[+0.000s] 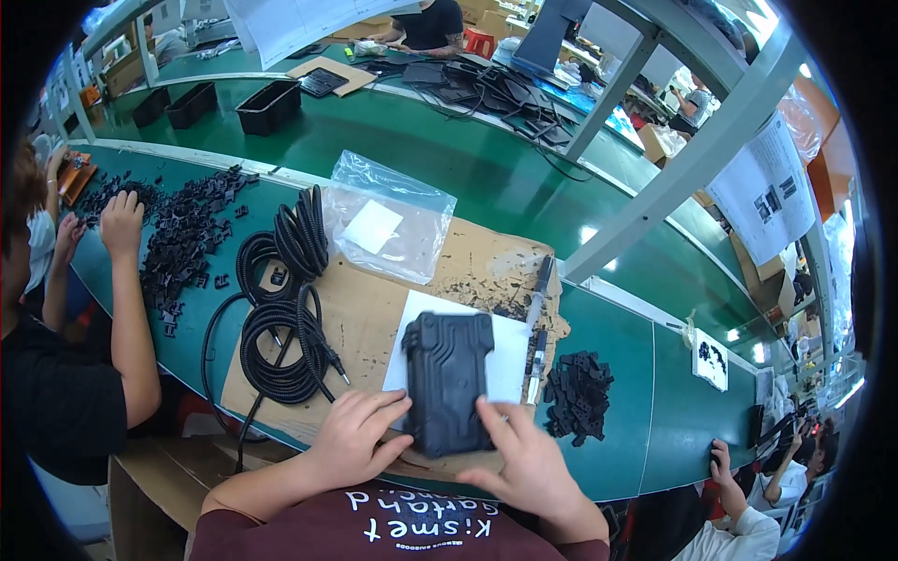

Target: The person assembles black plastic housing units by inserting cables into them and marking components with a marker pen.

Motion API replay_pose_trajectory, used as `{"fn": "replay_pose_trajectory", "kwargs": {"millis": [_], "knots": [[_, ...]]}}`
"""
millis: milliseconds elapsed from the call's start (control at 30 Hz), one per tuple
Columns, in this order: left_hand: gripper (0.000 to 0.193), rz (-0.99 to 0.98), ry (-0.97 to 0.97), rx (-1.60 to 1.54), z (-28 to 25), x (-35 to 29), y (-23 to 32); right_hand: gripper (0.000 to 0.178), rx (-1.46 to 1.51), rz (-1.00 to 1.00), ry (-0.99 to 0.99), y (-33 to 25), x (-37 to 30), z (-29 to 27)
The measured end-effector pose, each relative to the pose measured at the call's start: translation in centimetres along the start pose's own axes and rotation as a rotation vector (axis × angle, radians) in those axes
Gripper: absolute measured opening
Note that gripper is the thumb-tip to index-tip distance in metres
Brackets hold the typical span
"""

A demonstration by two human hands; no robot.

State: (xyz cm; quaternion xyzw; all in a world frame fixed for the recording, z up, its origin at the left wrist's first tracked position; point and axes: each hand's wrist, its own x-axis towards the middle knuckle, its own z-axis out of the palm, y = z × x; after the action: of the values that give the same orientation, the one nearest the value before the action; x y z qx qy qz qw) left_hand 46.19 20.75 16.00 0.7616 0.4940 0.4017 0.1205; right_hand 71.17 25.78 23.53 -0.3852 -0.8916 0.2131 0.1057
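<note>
A black ribbed plastic case is in front of me, over a white sheet on a piece of cardboard. My left hand has its fingertips and thumb at the case's left side. At the right lower edge, my right hand presses its fingers to the case, its thumb apart below. The case is held between both hands; its underside is hidden. Left of it lie coils of black corrugated cable. To the right, on the cardboard's edge, are a pen-like tool and a second slim tool.
A clear plastic bag lies beyond the cable on the cardboard. Small black parts form a pile at right and a bigger heap at left, where a co-worker's hand reaches. Black bins stand behind; a metal post rises at right.
</note>
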Motion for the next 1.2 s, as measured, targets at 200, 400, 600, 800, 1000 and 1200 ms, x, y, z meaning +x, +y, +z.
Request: {"fn": "replay_pose_trajectory", "kwargs": {"millis": [200,400,600,800,1000,1200], "knots": [[0.062,-0.101,-0.130,-0.027,-0.8,0.6,0.5,0.051,0.021,-0.112,0.168,2.0,0.3,-0.9],[0.050,-0.061,-0.212,0.129,-2.2,0.3,1.0,0.063,-0.475,-0.653,0.016,0.9,7.1,-1.9],[0.031,0.254,-0.617,0.417,-4.5,-1.4,-0.4,0.033,-0.490,-1.024,-0.214,1.0,10.9,-1.2],[0.028,0.258,-0.710,0.404,-5.2,-2.4,-0.4,0.076,-0.251,-0.588,-0.075,0.8,11.6,-4.7],[0.022,0.022,-0.245,0.032,-7.7,0.4,0.5,0.077,-0.464,-0.357,0.022,2.1,7.9,-3.6],[0.025,0.034,-0.170,-0.101,-6.1,1.4,1.7,0.066,0.073,-0.545,0.145,0.4,3.5,-2.1]]}}
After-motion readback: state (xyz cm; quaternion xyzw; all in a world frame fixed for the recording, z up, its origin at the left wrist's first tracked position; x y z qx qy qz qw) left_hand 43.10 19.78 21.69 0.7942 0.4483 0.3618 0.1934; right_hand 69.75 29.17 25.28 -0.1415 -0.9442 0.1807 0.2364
